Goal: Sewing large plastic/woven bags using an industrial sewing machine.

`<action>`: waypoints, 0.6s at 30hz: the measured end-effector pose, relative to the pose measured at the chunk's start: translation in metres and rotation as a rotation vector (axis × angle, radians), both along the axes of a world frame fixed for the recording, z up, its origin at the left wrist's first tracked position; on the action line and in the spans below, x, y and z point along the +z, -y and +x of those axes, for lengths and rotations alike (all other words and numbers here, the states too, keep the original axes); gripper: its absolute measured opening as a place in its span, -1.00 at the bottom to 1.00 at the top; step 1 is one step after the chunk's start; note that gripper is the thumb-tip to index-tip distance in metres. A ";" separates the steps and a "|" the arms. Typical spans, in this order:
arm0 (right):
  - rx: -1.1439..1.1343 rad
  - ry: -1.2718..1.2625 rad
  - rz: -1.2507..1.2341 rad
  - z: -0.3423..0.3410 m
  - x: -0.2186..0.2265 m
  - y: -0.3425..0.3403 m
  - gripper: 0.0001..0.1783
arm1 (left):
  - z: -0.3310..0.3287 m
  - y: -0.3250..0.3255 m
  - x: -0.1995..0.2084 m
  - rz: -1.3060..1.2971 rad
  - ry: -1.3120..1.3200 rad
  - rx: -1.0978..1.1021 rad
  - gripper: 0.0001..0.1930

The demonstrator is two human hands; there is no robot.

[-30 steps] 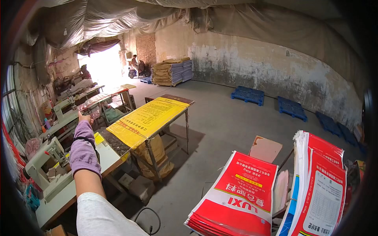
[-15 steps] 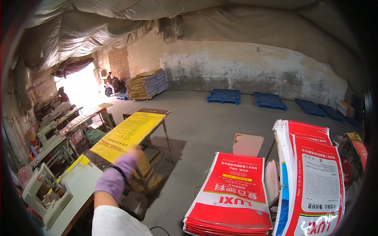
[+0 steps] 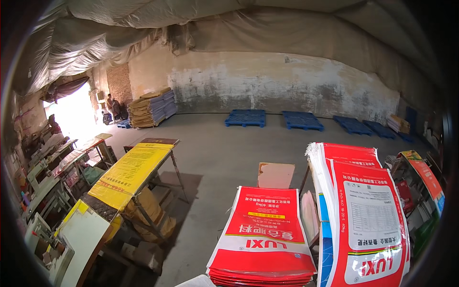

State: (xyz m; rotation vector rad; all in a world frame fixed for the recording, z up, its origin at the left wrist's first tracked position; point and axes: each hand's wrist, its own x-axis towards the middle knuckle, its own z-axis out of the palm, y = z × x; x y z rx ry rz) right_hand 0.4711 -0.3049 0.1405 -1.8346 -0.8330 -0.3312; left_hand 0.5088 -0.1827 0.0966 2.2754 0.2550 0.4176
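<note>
A head-worn fisheye camera, the left of a pair, looks down and out across the floor [image 3: 205, 143] toward the far wall [image 3: 282, 91]. Red-and-white sacks [image 3: 265, 227] stand near the lens, blue pallets [image 3: 245, 117] well beyond.

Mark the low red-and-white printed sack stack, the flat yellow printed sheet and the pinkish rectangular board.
Low red-and-white printed sack stack [image 3: 264, 235]: head view, top sack's face.
Flat yellow printed sheet [image 3: 131, 173]: head view, mid-surface.
Pinkish rectangular board [image 3: 276, 175]: head view, broad face.
</note>
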 end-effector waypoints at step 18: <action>0.300 -0.169 -0.091 -0.011 0.084 -0.029 -0.92 | -0.067 -0.089 0.114 0.029 -0.197 -0.180 -0.72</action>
